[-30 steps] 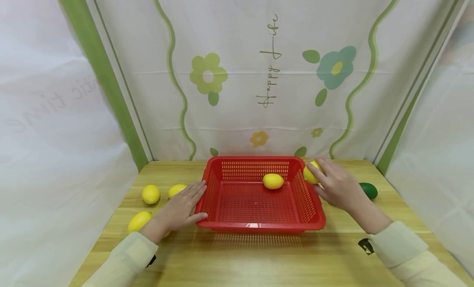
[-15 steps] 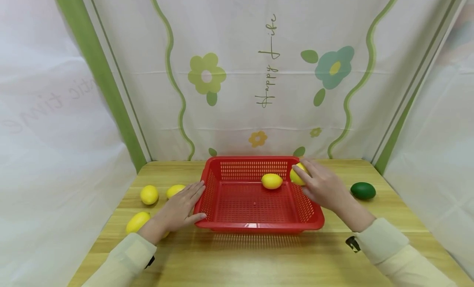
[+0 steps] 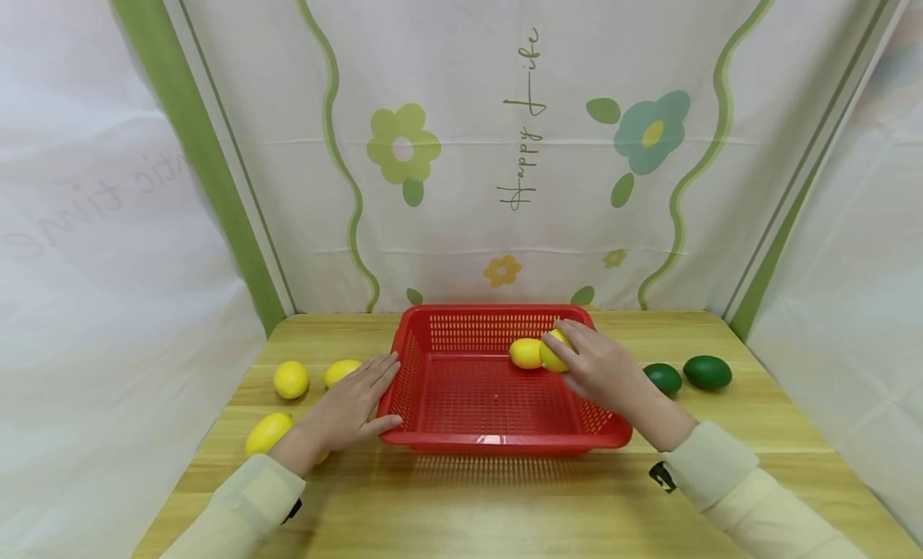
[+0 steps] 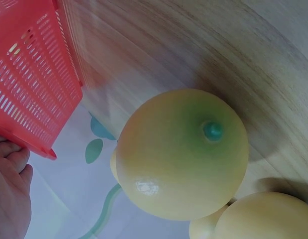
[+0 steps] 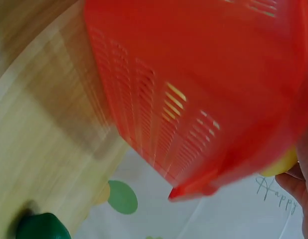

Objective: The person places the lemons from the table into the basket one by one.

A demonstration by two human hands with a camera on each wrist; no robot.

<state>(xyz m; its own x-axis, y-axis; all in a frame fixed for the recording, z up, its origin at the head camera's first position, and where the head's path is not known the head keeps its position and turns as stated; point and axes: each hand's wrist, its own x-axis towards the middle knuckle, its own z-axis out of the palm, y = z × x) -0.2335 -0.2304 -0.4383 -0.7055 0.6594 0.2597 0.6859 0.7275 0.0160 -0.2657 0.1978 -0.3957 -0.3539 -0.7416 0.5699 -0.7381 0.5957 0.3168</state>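
In the head view my right hand (image 3: 604, 373) pinches a yellow lemon (image 3: 554, 357) inside the right part of a red slotted plastic basket (image 3: 497, 442). That lemon overlaps a second lemon (image 3: 524, 353) lying toward the basket's back right. My left hand (image 3: 355, 404) rests with extended fingers on the basket's left rim. In the right wrist view the basket wall (image 5: 159, 99) covers most of the held lemon (image 5: 283, 164), beside my fingers (image 5: 292, 183). Fingers of my left hand (image 4: 10, 196) touch the basket's rim in the left wrist view.
Several lemons sit on the wooden table left of the basket, among them one lemon (image 3: 291, 380) at the back and another lemon (image 3: 268, 433) nearer; my left hand partly covers others. Two dark green oval fruits, one green fruit (image 3: 707, 372) farther right, lie beyond the right rim.
My right hand has carried its lemon leftward from over the right rim into the basket, near the other lemon. A second green fruit has come into sight. The left hand stays put.
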